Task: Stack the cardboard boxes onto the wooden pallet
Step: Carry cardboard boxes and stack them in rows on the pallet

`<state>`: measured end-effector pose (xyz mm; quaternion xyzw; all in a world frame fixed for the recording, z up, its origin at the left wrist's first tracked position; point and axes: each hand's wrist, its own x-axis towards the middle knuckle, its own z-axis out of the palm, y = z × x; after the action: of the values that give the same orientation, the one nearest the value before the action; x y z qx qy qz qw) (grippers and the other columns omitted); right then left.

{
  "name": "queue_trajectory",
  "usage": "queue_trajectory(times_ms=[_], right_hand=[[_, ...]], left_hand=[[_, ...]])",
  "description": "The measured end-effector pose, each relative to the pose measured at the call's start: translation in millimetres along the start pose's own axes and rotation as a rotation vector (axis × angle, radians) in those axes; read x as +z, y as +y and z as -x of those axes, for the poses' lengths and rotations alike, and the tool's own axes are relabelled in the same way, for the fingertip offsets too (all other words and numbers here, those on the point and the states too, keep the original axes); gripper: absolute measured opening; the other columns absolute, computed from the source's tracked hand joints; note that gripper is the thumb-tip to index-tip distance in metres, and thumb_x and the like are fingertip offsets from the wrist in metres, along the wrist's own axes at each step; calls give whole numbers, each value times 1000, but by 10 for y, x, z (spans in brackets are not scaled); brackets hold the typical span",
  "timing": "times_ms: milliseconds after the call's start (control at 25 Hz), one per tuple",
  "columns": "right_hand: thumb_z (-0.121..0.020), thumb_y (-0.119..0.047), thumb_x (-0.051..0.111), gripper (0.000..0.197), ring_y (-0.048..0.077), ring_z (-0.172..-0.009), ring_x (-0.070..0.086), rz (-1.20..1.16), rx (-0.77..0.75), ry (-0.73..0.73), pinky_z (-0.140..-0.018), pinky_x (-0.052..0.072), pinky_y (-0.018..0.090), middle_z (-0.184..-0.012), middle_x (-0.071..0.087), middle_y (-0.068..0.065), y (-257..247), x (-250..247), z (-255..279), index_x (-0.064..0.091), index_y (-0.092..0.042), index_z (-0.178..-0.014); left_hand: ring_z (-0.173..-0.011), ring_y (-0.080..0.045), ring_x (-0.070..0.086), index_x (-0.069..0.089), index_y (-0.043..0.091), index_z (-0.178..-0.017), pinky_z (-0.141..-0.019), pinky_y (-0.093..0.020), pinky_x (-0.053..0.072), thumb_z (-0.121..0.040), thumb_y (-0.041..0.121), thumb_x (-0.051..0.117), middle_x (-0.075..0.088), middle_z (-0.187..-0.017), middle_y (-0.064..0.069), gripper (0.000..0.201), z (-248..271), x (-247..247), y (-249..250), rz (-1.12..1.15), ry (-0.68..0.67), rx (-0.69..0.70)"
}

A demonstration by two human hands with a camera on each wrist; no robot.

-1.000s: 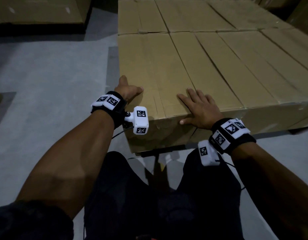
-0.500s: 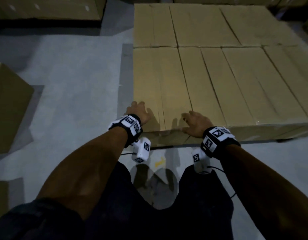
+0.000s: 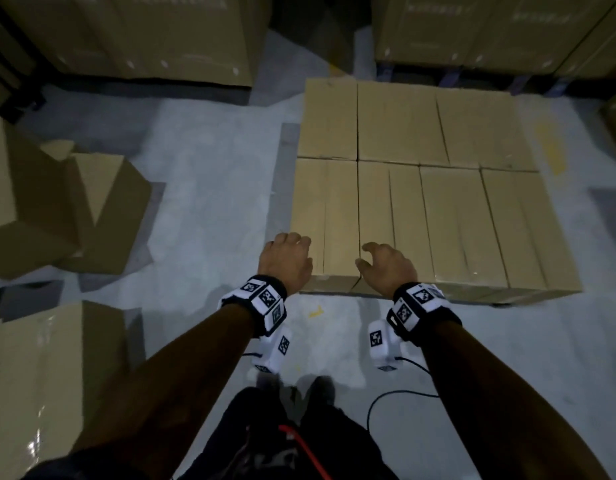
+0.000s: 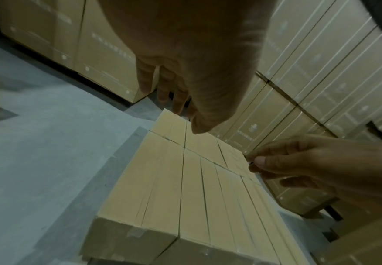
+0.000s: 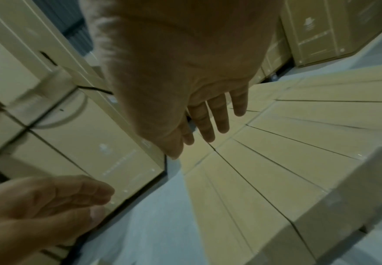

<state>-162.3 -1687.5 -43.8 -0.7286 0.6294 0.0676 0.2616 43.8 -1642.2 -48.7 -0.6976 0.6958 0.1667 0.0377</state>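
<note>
The cardboard boxes [image 3: 413, 209] lie in one tight layer, probably on the pallet, which is hidden under them. Both hands hover empty above the near edge, left hand [image 3: 287, 263] and right hand [image 3: 386, 266], fingers loosely spread. Only the head view shows loose boxes [image 3: 57, 202] on the floor [image 3: 202, 188].

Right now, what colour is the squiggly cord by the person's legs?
Red. The cord shows best in the head view, bright against the dark trousers.
</note>
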Motion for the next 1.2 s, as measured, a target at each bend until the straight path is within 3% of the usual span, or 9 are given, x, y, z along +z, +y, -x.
queue_trajectory(times_ms=[320, 560, 920, 1200], right_hand=[[-101, -40, 51, 49, 33, -124, 54, -8, -55, 23, -100, 46, 41, -140, 56, 12, -235, 18, 305, 49, -18, -144], [-100, -41, 51, 51, 34, -126, 52, 25, -122, 59, -101, 46, 42, -142, 53, 12, -649, 101, 429, 46, -19, -146], [-100, -47, 50, 59, 32, -135, 45, 69, -357, 6, -108, 40, 42, -152, 44, 10, -2434, 703, 439, 39, -19, -151], [-100, -49, 47, 61, 33, -138, 40, 184, -617, -141, -110, 34, 43, -155, 39, 9, -4087, 1385, 552, 35, -21, -153]], left_hand=[[-132, -30, 41, 46, 14, -141, -101, -41, 38, -97, 29, 50, 48, -144, -8, 46, 526, -81, -79, 0, 95, -58], [-136, -30, 37, 42, 16, -144, -103, -41, 36, -99, 32, 48, 43, -148, -7, 48, 831, -134, -489, 9, 146, -89], [-148, -29, 18, 25, 21, -154, -117, -45, 22, -100, 42, 44, 22, -162, -6, 60, 1737, -66, -2120, 72, 188, -348], [-148, -29, 21, 24, 24, -153, -117, -47, 23, -99, 46, 41, 23, -162, -5, 61, 2730, 94, -3376, 154, 235, -733]])
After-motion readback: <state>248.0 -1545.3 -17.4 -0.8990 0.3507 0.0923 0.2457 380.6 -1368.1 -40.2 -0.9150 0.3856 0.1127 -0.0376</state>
